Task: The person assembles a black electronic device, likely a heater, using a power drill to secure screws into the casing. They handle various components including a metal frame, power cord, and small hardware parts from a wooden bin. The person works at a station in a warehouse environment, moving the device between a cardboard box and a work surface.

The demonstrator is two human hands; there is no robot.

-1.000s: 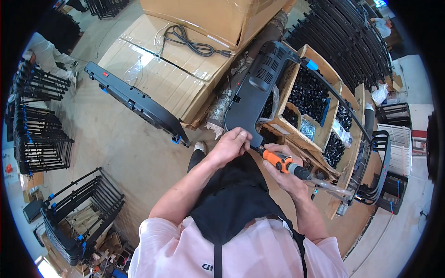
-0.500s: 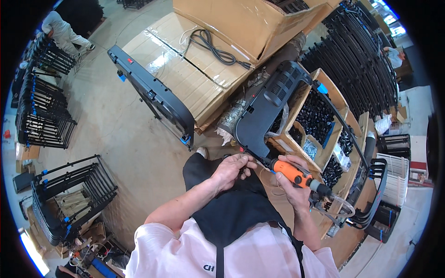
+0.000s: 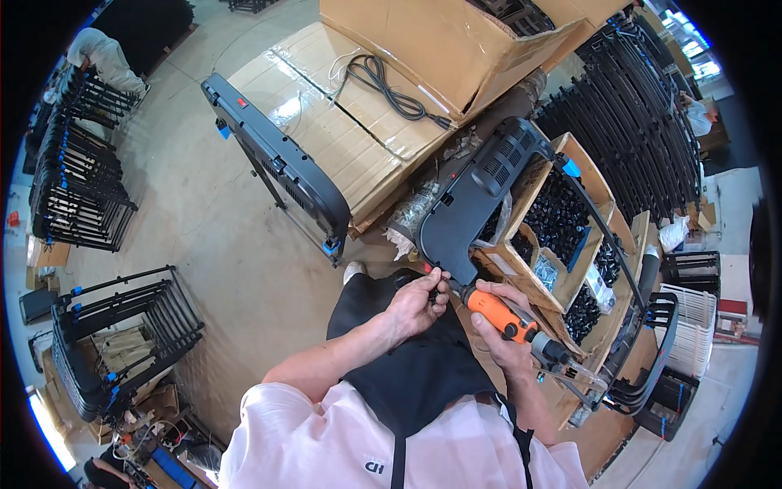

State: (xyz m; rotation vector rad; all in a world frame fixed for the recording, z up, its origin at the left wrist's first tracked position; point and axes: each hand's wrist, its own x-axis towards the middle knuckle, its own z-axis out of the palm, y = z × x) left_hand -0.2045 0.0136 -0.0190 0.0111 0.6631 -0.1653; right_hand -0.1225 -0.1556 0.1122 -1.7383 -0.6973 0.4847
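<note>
My right hand (image 3: 507, 342) is wrapped round an orange air screwdriver (image 3: 497, 314), whose tip points left. A clear hose trails from its rear end. My left hand (image 3: 417, 306) is closed, thumb and fingers pinched beside the tool's tip; small dark bits show at its fingers, too small to name. Just beyond both hands lies the lower end of a black L-shaped plastic housing (image 3: 450, 213) with a vented bulge. It belongs to a frame with a black tube and blue clips (image 3: 571, 168).
Right of the housing is a wooden compartment box (image 3: 531, 281) holding many small black parts and bagged screws. A second black housing (image 3: 285, 163) leans against a cardboard box (image 3: 269, 77) carrying a coiled black cable (image 3: 391, 94). Black frames (image 3: 627, 122) are stacked around; people work farther off.
The screwdriver has shifted a little left, its tip now close to my left fingers. My left hand has moved slightly up and right against the housing's lower end. The whole view has shifted slightly.
</note>
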